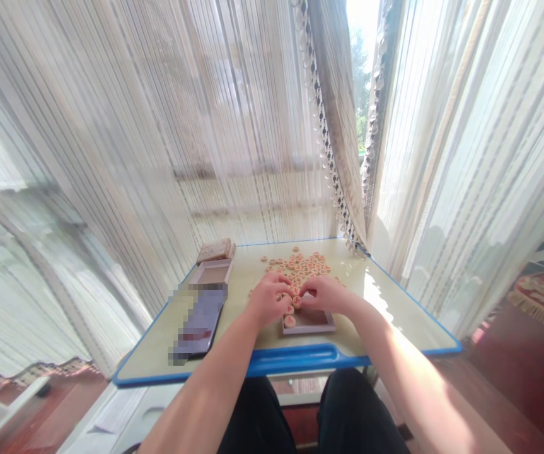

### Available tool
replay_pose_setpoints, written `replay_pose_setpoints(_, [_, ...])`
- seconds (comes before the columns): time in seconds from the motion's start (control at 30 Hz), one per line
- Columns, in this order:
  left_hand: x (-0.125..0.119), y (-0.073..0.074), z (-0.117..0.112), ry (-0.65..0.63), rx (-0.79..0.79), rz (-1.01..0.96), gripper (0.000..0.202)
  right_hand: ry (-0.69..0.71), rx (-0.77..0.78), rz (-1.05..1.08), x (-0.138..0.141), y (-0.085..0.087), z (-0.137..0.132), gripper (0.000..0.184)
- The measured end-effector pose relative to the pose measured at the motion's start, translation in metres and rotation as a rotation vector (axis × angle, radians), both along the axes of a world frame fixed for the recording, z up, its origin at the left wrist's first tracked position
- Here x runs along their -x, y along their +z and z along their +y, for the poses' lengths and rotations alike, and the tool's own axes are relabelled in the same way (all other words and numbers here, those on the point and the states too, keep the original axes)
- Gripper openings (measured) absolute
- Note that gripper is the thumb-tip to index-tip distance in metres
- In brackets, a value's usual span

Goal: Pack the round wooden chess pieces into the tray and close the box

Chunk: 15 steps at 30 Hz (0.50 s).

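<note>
Round wooden xiangqi pieces (304, 268) with carved marks lie scattered over the middle and far part of the table. Close to me is a shallow open box (318, 320), with a few pieces (289, 321) along its left side. My left hand (270, 296) is at the box's left edge, its fingers and thumb curled around pieces. From the right, my right hand (324, 294) reaches over the box, with bent fingertips and thumb against a xiangqi piece (297, 302). Both hands partly cover the box's far side and the pieces under them.
On the table's left are a phone-like dark device (203, 325), partly pixelated, a second shallow tray (211, 275) and a folded board or box (215, 250). A raised blue edge (295, 358) runs along the table front. String curtains (253, 126) hang behind.
</note>
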<state>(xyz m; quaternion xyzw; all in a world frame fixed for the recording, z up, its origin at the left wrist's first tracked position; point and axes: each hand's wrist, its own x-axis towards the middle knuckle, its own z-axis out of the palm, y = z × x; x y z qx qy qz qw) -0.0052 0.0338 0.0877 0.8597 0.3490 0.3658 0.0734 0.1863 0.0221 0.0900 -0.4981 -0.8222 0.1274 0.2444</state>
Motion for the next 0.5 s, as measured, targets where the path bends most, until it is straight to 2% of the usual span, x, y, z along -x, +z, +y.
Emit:
replay_pose_setpoints(0.23, [-0.0010, -0.0017, -0.0031, -0.045, 0.011, 0.035, 0.023, 0.011, -0.014, -0.022, 0.0020, -0.0017, -0.0012, 0.015])
replay_pose_setpoints(0.5, [-0.0013, -0.0006, -0.0035, -0.032, 0.036, 0.065, 0.025, 0.005, -0.056, -0.006, 0.0013, -0.0050, 0.0007, 0.014])
